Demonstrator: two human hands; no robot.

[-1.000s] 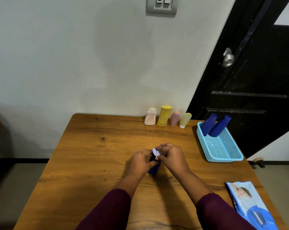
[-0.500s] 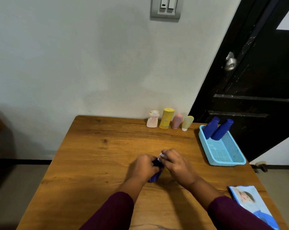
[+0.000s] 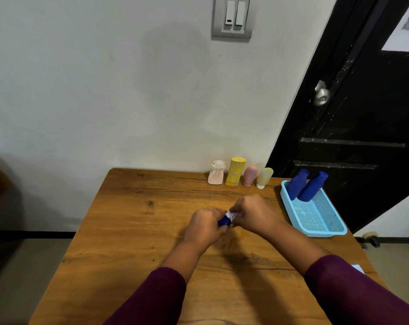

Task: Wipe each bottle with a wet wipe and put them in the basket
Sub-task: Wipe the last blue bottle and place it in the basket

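At mid-surface (image 3: pixel 128 231), left hand (image 3: pixel 204 225) grips a bottle (image 3: pixel 223 222), fingers (image 3: pixel 215 212) curled; right hand (image 3: pixel 254 213) pinches a wipe (image 3: pixel 231 215); basket (image 3: pixel 321 234) at two o'clock.

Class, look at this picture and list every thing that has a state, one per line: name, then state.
left hand: grips the dark blue bottle
right hand: pinches the wet wipe against that bottle's end
two blue bottles: standing in the basket's far end
basket: holds only those two
four pastel bottles: standing along the wall, outside the basket
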